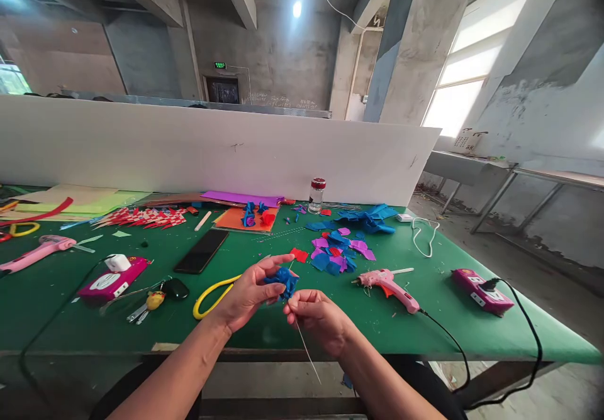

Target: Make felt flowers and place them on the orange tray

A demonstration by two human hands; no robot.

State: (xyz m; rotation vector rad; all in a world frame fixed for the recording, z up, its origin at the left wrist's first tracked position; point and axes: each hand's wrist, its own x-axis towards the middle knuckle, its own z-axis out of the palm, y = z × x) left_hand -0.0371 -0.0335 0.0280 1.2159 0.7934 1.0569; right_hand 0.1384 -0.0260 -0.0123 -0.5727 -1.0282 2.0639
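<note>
Between the fingers of my left hand (252, 288) is a blue crepe paper flower (284, 280), held above the table's near edge. My right hand (318, 316) pinches the thin wire stem (306, 351) just under the flower; its free end hangs down past the table edge. Behind my hands lies a pile of blue and purple paper petals (337, 253), with a red paper piece (300, 255) beside it. The yellow scissors handle (202, 303) shows partly under my left forearm.
A pink glue gun (391, 285) lies to the right, its cord running to a magenta power strip (481, 291). A black phone (202, 251), keys and a second glue gun (40, 253) lie left. A glass jar (317, 197) stands before the white partition (212, 149).
</note>
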